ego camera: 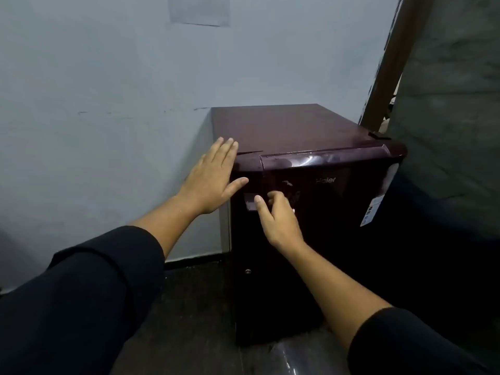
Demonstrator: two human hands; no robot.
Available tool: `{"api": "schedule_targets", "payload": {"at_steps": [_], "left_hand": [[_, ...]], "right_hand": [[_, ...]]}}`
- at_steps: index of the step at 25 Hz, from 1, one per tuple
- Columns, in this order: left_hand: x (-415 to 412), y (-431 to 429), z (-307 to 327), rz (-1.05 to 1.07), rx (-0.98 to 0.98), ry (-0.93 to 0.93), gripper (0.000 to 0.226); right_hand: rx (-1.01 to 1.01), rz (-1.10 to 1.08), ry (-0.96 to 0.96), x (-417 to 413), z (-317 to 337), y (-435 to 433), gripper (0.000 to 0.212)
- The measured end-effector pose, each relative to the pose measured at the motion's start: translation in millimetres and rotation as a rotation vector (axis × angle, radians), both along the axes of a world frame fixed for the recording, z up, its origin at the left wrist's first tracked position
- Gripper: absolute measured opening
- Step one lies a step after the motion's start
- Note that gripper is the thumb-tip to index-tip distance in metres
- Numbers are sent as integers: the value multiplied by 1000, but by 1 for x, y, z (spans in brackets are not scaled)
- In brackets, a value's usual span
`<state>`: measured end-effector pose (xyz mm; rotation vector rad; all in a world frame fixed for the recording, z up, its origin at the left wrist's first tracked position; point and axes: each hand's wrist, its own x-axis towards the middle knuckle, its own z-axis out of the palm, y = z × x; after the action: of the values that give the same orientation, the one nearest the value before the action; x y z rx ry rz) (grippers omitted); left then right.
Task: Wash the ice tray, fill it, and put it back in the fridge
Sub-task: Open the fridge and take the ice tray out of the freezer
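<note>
**At the fridge's top left corner, one flat hand and one curled hand**

Against the top left corner of the fridge (311, 125) the left hand (213, 180) lies spread. Its fingers are straight and close together, their tips at the rim of the fridge's top, and its thumb points across the front of the door (338, 239). The right hand (276, 220) hangs just below it, in front of the upper left part of the door, with its fingers curled in and its thumb straight. Nothing shows inside those fingers, and I cannot tell whether they touch the door. The thumb tip sits just beside a small rectangular recess (250, 202) in the door face. Both arms come in from below the fridge in dark sleeves (81, 293) pushed back from the wrists.

The fridge is low and dark maroon, and its door is closed. The ice tray does not show anywhere. Pale lettering (326, 180) crosses the upper door, and a white sticker (376, 209) runs down the door's right edge. A small round metal piece (247, 271) sits lower down near the left edge.

Behind and left of the fridge rises a pale blue wall (108, 104), with a sheet of paper (199, 9) stuck high above the fridge. To the fridge's right a brown wooden post (392, 63) leans upward, touching a grey wall (446, 104). Below the fridge lies a dark floor (189, 307), with something shiny and clear (292, 358) at the fridge's foot.
</note>
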<state>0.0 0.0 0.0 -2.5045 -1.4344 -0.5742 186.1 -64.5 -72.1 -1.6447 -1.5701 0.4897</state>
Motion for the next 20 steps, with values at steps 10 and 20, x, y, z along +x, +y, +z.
{"api": "schedule_targets", "payload": {"at_steps": [10,20], "left_hand": [[12,64,-39,-250,130,-19,70],[24,32,-33,-163,115,12,69]], "right_hand": [[-162,4,613,-30,-47,43,53],[-201,50,584,-21,-42,22,60]]}}
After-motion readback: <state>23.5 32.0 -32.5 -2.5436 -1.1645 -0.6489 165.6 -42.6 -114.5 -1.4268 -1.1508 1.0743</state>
